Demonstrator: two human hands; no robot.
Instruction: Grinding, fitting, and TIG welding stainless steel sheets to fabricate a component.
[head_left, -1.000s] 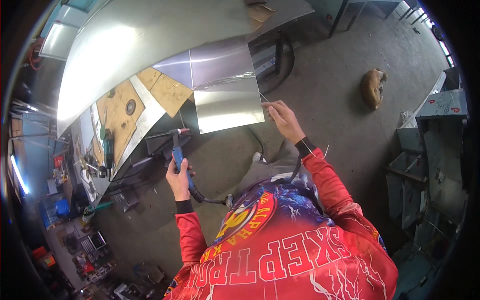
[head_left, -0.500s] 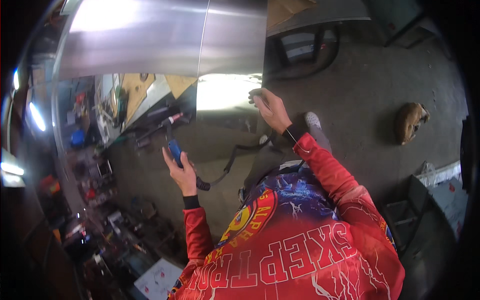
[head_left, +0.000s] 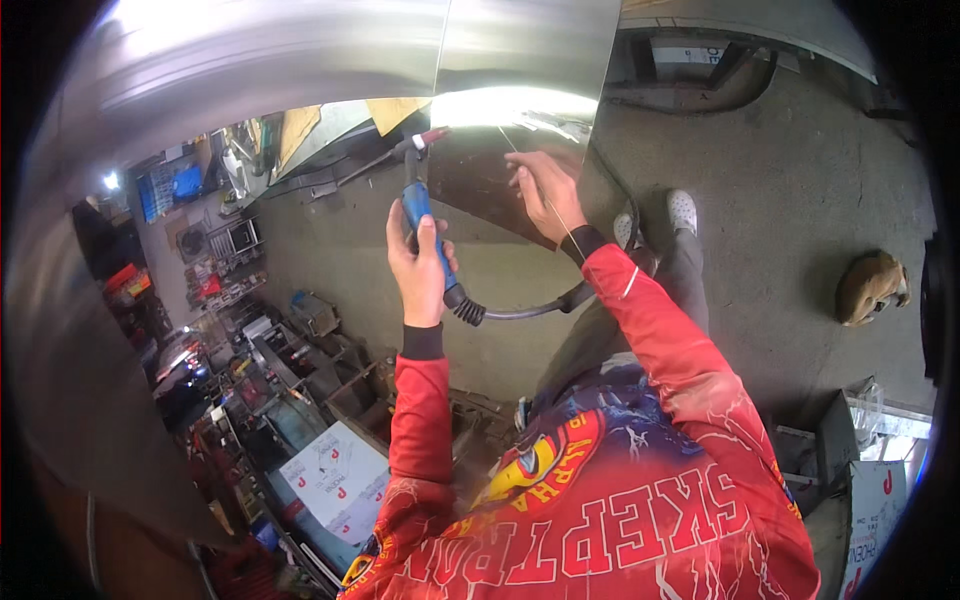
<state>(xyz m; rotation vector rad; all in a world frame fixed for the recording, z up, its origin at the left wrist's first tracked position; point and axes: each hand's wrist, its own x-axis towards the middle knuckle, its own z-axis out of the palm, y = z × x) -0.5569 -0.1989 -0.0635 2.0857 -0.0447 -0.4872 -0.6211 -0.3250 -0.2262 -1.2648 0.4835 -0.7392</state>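
My left hand (head_left: pixel 420 268) is closed round the blue handle of a welding torch (head_left: pixel 416 203). Its red-and-white head points toward the lower part of a shiny sheet-metal panel (head_left: pixel 515 60), near the panel's left edge. A black cable (head_left: pixel 528 314) loops from the handle to the right, under my right forearm. Between the fingers of my right hand (head_left: pixel 548 198) is a thin filler rod (head_left: pixel 571 236). It runs back along my wrist, and its front end reaches up in front of the panel's bright reflection. A thin straight seam line runs up the metal left of the panel.
On the floor at the right lies a curled-up brown dog (head_left: pixel 873 288). Shelves and cluttered tools fill the left, with a white printed sheet (head_left: pixel 335 480) at lower left. Another pale sheet (head_left: pixel 874 520) stands at lower right. My feet in light shoes (head_left: pixel 682 212) are below the panel.
My left hand has raised the torch up and to the right, so its head is now at the panel's edge. My right hand has shifted slightly right with the rod. The view has shifted.
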